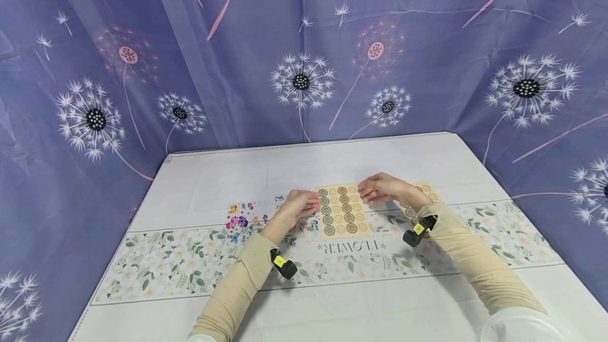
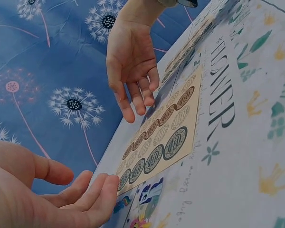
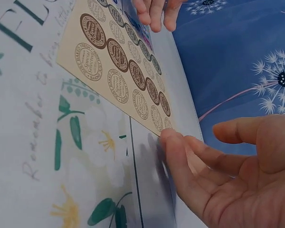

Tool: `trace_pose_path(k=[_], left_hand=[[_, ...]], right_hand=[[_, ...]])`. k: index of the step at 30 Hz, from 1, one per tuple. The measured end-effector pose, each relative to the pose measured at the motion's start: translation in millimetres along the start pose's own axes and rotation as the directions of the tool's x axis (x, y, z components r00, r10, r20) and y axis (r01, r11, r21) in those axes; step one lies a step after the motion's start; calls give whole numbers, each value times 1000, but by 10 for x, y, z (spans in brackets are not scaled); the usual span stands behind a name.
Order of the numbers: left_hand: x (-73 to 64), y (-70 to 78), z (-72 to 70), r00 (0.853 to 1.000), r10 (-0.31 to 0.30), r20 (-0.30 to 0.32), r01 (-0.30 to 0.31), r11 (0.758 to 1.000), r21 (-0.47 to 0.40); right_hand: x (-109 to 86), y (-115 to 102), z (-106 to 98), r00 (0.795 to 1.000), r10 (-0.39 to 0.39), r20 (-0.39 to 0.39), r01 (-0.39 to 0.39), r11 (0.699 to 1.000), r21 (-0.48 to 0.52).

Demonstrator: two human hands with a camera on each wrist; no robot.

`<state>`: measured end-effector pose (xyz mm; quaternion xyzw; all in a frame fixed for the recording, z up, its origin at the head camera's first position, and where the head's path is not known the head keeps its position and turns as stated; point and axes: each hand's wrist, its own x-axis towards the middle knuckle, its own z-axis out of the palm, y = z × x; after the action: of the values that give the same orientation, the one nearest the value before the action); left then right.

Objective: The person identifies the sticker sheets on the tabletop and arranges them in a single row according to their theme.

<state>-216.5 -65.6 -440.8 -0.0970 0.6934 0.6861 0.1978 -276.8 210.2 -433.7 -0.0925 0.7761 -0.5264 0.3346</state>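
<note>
A cream sheet of round stickers (image 1: 338, 215) lies flat on the table, with rows of dark, brown and pale printed circles. At its left edge is my left hand (image 1: 301, 203), fingertips right at the border and thumb apart from them in the left wrist view. My right hand (image 1: 380, 188) is at the far right corner of the same sheet. Its fingers (image 3: 173, 149) are loosely bent, fingertips close to the sheet's edge, the thumb raised away. Neither hand grips anything.
To the left lies a clear sheet of colourful cartoon stickers (image 1: 242, 220), partly behind the left hand. A second cream sticker sheet (image 1: 429, 190) is partly hidden under the right forearm. The white table cover (image 1: 228, 173) has a floral band; purple dandelion curtains (image 1: 237, 94) hang behind and beside it.
</note>
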Motion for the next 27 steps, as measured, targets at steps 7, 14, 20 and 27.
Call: trace_pose_path(k=[7,14,20,27], left_hand=[[29,-15,55,999,34,12,-35,999,11],[22,28,148,1000,14,0,-14,999,-46],[42,16,208,1000,5,16,-4,996,-94],[48,-3,286,1000,-3,20,5,994,-112]], right_hand=[[-7,-23,-10,997,-40,-59,41,999,16],[-33,-23,-61,986,-94,-139,101,994,46],[-96,-34,-111,981,-101,-165,115,990,79],[-174,-10,-183,981,-111,-157,119,992,43]])
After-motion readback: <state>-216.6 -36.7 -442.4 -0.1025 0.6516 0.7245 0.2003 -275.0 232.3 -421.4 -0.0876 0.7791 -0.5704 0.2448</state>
